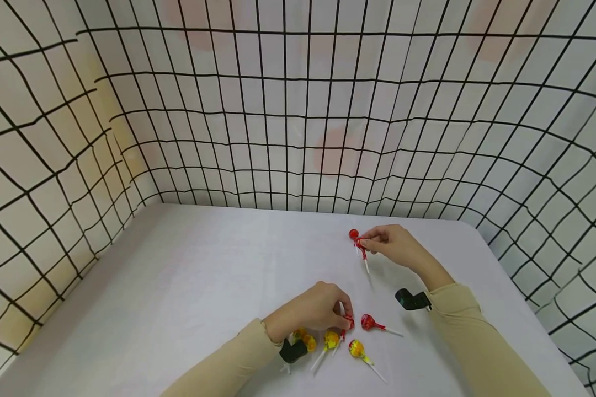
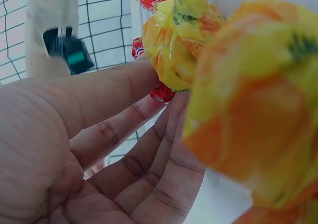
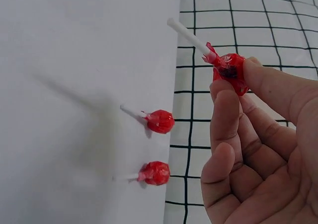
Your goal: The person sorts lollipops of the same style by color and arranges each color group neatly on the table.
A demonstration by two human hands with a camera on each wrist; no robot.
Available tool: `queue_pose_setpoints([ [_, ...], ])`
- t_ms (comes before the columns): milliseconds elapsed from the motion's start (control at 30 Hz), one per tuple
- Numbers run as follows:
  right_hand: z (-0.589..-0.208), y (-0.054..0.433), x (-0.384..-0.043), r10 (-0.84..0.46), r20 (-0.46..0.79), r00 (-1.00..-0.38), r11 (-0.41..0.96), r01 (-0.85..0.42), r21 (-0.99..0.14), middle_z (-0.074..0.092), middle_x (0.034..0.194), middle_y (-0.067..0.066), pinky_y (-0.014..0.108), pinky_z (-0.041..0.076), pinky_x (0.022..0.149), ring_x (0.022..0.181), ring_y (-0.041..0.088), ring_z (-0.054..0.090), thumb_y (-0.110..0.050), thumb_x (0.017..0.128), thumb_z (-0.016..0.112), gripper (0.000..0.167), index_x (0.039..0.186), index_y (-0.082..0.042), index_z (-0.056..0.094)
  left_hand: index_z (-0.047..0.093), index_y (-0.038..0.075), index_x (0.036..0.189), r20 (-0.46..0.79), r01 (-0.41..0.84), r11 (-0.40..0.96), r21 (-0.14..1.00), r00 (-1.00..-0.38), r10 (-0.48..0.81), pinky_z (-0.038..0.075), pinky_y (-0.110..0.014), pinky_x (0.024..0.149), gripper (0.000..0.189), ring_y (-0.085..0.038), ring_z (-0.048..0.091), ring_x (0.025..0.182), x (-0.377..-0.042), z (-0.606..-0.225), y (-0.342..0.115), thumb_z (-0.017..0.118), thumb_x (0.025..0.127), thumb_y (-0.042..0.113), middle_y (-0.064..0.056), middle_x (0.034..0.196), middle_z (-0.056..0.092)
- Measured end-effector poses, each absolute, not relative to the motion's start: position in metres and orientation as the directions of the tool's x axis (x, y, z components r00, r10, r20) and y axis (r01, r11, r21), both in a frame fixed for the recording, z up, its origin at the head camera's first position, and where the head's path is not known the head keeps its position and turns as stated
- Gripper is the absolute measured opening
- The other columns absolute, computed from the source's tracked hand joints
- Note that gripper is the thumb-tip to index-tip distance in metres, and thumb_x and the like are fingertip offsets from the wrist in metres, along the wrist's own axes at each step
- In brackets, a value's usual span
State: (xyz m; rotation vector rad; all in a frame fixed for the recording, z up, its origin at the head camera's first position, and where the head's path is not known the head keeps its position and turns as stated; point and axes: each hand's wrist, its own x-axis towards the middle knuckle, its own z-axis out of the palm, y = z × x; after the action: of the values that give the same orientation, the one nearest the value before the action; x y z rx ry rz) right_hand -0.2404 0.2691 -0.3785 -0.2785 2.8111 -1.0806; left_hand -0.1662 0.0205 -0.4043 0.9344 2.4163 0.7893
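Toward the back right of the table, my right hand point(image 1: 394, 245) pinches a red-wrapped lollipop point(image 3: 231, 67) by its candy, between thumb and fingertips. Two more red lollipops, one point(image 3: 160, 121) above the other point(image 3: 155, 173) in the right wrist view, lie on the table beside that hand. Nearer the front, my left hand point(image 1: 318, 306) has thumb and fingers round another red lollipop point(image 1: 349, 321), mostly covered in the left wrist view. Yellow lollipops point(image 1: 331, 339) lie close under the left hand, one point(image 2: 258, 100) large before its wrist camera. A red lollipop point(image 1: 367, 322) lies just right of it.
A further yellow lollipop point(image 1: 356, 348) lies near the front, stick pointing right. White cloth covers the table point(image 1: 203, 264). White walls with a black grid point(image 1: 298, 99) stand at the back and both sides. Black wrist cameras point(image 1: 412, 299) sit at both sleeves.
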Motion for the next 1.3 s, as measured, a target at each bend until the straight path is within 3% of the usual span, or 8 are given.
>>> queue_pose_setpoints([
  [133,-0.382,0.258,-0.258,-0.185,-0.061,-0.981,0.737,-0.098,-0.669,0.077,0.105,0.018,0.032,0.05,0.079,0.099,0.034,0.068,-0.034,0.106,0.07,0.036,0.126,-0.004,0.074,0.08,0.014,0.094,-0.179,0.466,0.605,0.645,-0.678,0.713,0.045,-0.016,0.063,0.007,-0.004,0.052,0.065,-0.166,-0.406,0.022,0.085,0.094,0.02,0.007,0.072,0.064],
  [333,-0.388,0.242,-0.276,-0.177,-0.076,-0.981,0.734,-0.081,-0.674,0.078,0.103,0.015,0.031,0.048,0.078,0.1,0.032,0.071,-0.036,0.105,0.07,0.036,0.122,-0.005,0.076,0.08,0.017,0.094,-0.185,0.46,0.614,0.641,-0.685,0.705,0.046,-0.017,0.064,0.006,-0.004,0.053,0.067,-0.165,-0.412,0.023,0.085,0.094,0.02,0.009,0.072,0.063],
  [433,-0.39,0.238,-0.283,-0.151,-0.077,-0.986,0.736,-0.06,-0.674,0.077,0.096,0.012,0.03,0.046,0.074,0.092,0.029,0.069,-0.034,0.104,0.072,0.034,0.12,-0.004,0.076,0.08,0.016,0.095,-0.171,0.477,0.601,0.641,-0.675,0.717,0.046,-0.017,0.065,0.006,-0.004,0.053,0.067,-0.166,-0.411,0.025,0.085,0.095,0.021,0.009,0.072,0.063],
  [633,-0.397,0.232,-0.298,-0.133,-0.101,-0.986,0.738,-0.03,-0.674,0.072,0.081,0.001,0.025,0.045,0.066,0.071,0.011,0.059,-0.03,0.103,0.074,0.032,0.116,-0.002,0.078,0.08,0.016,0.093,-0.176,0.475,0.595,0.649,-0.667,0.724,0.045,-0.016,0.063,0.006,-0.003,0.053,0.066,-0.165,-0.409,0.028,0.085,0.094,0.019,0.009,0.071,0.064],
  [767,-0.401,0.229,-0.304,-0.116,-0.126,-0.985,0.751,-0.004,-0.661,0.067,0.076,-0.004,0.024,0.045,0.062,0.065,0.008,0.056,-0.031,0.102,0.074,0.03,0.113,-0.003,0.078,0.08,0.016,0.093,-0.186,0.461,0.598,0.656,-0.669,0.72,0.045,-0.016,0.062,0.006,-0.004,0.053,0.065,-0.164,-0.408,0.029,0.085,0.094,0.019,0.009,0.071,0.064],
  [967,-0.403,0.219,-0.308,-0.075,-0.134,-0.988,0.771,0.028,-0.637,0.067,0.078,-0.004,0.025,0.047,0.061,0.07,0.011,0.056,-0.03,0.103,0.073,0.029,0.114,-0.004,0.078,0.079,0.016,0.091,-0.178,0.472,0.59,0.655,-0.663,0.728,0.044,-0.016,0.064,0.008,-0.003,0.052,0.067,-0.165,-0.407,0.028,0.085,0.094,0.019,0.009,0.071,0.063],
  [1300,-0.406,0.197,-0.321,-0.054,-0.118,-0.992,0.821,0.023,-0.571,0.072,0.094,0.004,0.027,0.047,0.072,0.085,0.017,0.06,-0.031,0.102,0.075,0.029,0.114,-0.005,0.08,0.079,0.017,0.091,-0.167,0.467,0.592,0.657,-0.676,0.718,0.044,-0.017,0.064,0.008,-0.003,0.052,0.067,-0.169,-0.407,0.021,0.086,0.094,0.019,0.009,0.071,0.062],
])
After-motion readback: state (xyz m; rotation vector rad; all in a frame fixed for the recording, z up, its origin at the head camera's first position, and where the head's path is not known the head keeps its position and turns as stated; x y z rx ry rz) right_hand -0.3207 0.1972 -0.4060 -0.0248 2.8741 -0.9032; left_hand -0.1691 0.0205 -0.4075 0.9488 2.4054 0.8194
